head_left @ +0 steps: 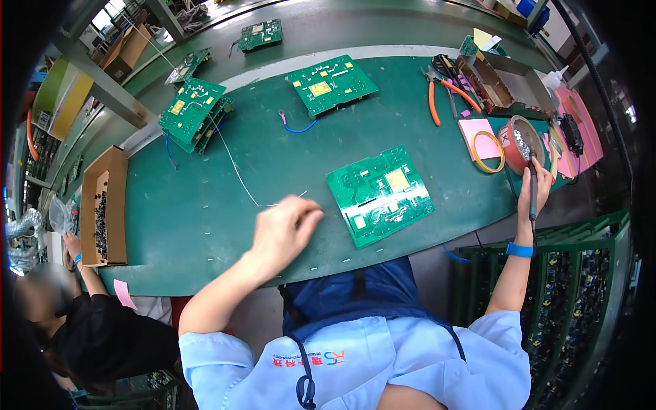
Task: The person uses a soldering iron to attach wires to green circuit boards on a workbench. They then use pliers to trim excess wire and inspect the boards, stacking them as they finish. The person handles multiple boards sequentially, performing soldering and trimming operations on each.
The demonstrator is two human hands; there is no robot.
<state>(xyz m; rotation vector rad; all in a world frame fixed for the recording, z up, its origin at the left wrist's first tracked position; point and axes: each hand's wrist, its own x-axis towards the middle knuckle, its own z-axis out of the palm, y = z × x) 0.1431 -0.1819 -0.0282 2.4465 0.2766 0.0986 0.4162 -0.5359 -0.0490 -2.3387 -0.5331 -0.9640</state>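
My left hand (283,229) is closed in a pinch on a thin solder wire (236,168), whose short end sticks out above the fingers. From there the wire runs up toward a stack of green boards (194,102) at the left. Just right of that hand, a green circuit board (376,179) lies flat on the green table mat, its soldered side up. Off to the right, my right hand (540,183) grips a soldering iron (533,199) by its handle. The iron's front end reaches into a round red tin (509,148) with silvery bits inside.
Another board (333,85) with a blue wire lies farther back. Orange-handled pliers (433,99), a yellow tape roll (476,162) and a cardboard box (502,85) sit at the right. A long box of small parts (116,205) stands left, near another person's hand (72,244).
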